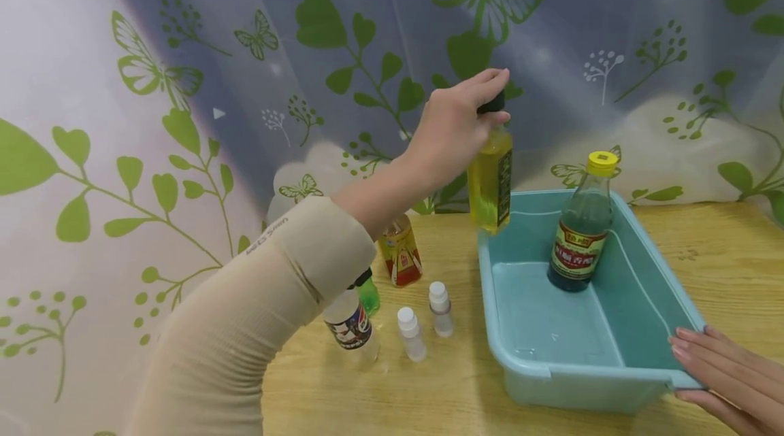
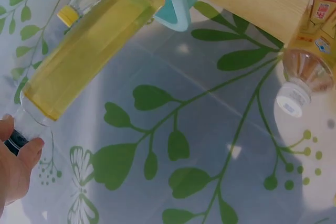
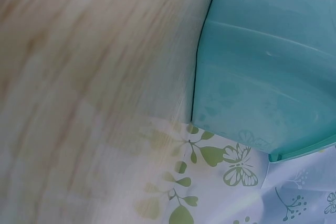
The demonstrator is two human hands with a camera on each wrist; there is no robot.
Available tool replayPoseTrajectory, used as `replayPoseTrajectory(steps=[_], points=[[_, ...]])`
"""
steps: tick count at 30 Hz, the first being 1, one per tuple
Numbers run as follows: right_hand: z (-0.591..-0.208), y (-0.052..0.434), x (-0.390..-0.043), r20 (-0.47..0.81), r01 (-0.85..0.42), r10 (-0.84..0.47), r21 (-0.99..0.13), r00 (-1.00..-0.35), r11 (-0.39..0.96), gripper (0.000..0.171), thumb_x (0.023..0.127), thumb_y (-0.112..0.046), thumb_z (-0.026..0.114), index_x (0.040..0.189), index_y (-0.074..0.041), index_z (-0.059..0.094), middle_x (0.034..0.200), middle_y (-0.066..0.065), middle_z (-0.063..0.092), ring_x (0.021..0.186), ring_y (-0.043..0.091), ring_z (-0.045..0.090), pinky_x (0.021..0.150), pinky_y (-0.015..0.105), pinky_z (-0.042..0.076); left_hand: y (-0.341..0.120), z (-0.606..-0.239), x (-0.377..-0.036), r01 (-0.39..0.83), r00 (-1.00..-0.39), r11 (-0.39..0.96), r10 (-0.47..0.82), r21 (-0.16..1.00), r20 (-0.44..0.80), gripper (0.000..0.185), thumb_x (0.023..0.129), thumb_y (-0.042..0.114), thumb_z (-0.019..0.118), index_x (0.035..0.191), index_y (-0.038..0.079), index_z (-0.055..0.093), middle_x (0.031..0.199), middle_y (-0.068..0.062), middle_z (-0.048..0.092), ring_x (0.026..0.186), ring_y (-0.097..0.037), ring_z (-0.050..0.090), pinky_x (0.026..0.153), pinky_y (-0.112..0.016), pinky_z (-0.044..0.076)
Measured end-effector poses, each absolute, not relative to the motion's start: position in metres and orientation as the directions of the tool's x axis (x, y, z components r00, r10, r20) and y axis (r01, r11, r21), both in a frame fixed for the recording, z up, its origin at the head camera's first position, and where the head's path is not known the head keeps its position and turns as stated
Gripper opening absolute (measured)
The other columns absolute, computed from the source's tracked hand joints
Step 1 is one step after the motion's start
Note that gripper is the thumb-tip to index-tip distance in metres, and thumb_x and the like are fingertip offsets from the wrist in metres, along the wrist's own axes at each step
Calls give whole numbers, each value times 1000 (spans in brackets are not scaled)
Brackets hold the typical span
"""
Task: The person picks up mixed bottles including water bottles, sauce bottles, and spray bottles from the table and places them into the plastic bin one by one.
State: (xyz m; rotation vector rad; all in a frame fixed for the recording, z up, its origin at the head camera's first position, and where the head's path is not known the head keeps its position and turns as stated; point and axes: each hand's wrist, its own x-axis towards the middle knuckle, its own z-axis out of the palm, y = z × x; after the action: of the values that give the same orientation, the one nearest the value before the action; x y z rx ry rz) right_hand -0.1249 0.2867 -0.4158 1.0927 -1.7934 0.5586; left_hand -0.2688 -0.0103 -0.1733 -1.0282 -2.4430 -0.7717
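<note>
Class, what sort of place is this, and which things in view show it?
Probably a makeshift indoor tabletop setup: a wooden table, a leaf-printed cloth hung behind it, and a plastic bin standing on top.

From where I stand this looks like a home, or a corner dressed like one, though I can't tell which room. The blue tub (image 1: 582, 392) is plain household plastic, sitting on a light wood-grain table (image 1: 441, 395). Behind the tub, and round to its left, hangs a sheet (image 1: 233, 116) printed with green leaves and butterflies, a homely pattern. Inside the tub is a yellow-capped sauce bottle (image 1: 578, 239) with a Chinese label; left of the tub are a Pepsi bottle (image 1: 352, 334) and a red-and-yellow-labelled bottle (image 1: 401, 256), everyday pantry stuff.
</note>
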Motion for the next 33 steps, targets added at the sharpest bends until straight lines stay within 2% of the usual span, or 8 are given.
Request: replayPoseTrajectory(steps=[2,9,16,22,26,29,32,33], points=[[-413,284,-125,885,-865,-436,87,-160,494,49,95,-33,56,108,12,66,120,13,63,125,12,51,107,22,32,-6,-176,-269,749,-652,572,544,335,528,50,93,13,59,140,7,45,146,-6,43,62,-13,62,51,-17,30],[-405,277,-125,892,-881,-430,89,-137,464,46,96,-29,56,110,14,64,127,10,58,126,13,50,108,23,32,4,-185,-271,770,-628,563,590,299,507,51,93,17,59,141,7,43,149,-9,38,93,-14,67,58,-15,38],[-411,281,-126,886,-874,-443,101,-139,475,49,96,-31,56,111,14,64,126,14,58,126,16,50,109,25,31,13,-202,-274,782,-612,569,624,255,486,51,93,19,59,141,7,43,148,-10,38,74,-15,65,52,-14,36],[-414,284,-123,884,-857,-440,96,-161,507,51,95,-35,56,109,13,65,123,14,60,126,14,50,109,25,31,21,-213,-278,782,-611,573,628,244,483,52,93,19,59,141,7,43,148,-9,38,96,-15,66,54,-11,39],[-413,282,-126,894,-860,-428,108,-135,498,50,94,-34,57,109,13,65,123,13,60,125,14,51,108,25,32,24,-223,-283,781,-612,584,646,221,456,53,94,21,58,142,7,41,149,-9,36,73,-12,65,53,-11,37],[-412,281,-126,897,-862,-424,114,-123,493,49,95,-33,57,110,13,65,125,11,59,125,14,51,108,25,32,26,-233,-286,788,-607,579,674,210,421,53,94,21,57,143,7,40,150,-8,35,46,-10,47,50,-12,34],[-413,282,-127,897,-862,-426,118,-121,493,49,95,-33,57,110,13,65,125,13,59,125,15,51,108,25,32,27,-243,-288,799,-596,566,700,203,393,53,95,22,57,143,7,40,150,-7,35,40,-10,37,50,-13,34],[-414,283,-128,898,-863,-425,118,-118,491,49,95,-33,57,109,13,65,123,15,60,125,15,51,108,25,32,27,-246,-289,802,-592,564,706,197,389,53,95,22,57,143,8,40,150,-7,35,41,-9,38,57,-11,39]])
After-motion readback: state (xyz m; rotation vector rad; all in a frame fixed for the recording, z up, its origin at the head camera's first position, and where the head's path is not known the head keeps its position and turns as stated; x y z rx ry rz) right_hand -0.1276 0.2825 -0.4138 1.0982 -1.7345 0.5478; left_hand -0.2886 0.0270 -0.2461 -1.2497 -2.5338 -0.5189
